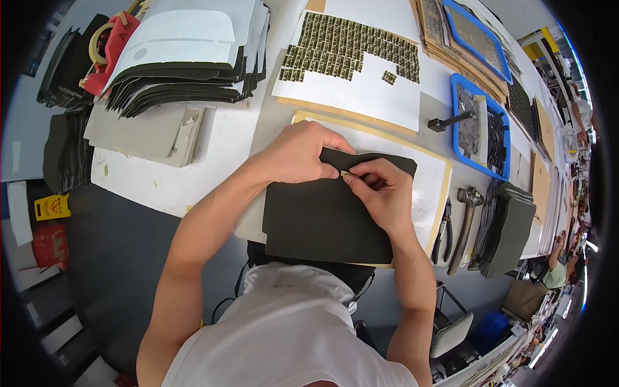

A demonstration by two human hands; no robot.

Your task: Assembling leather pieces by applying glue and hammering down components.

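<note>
A dark panel, like a thin foam or leather sheet (316, 219), lies at the table's front edge, its far edge lifted and bent. My left hand (303, 155) grips that far edge, fingers behind it and thumb on the near face. Between my two thumbs, against the panel, shows a tiny yellowish piece (344, 173), too small to name. My right hand (383, 190) is closed in a pinch on this piece. Beneath the panel is a white board with a yellow border (422, 187). Beyond it, rows of small black-and-gold pieces (329, 45) cover a white sheet (361, 97).
At left, a thick stack of dark and white sheets (180, 58) stands beside a red tape dispenser (116, 48). On the right are a blue tray (456, 122), a black-handled stamp-like tool (451, 121), pliers (443, 232), a hammer (465, 226) and stacked dark panels (509, 226).
</note>
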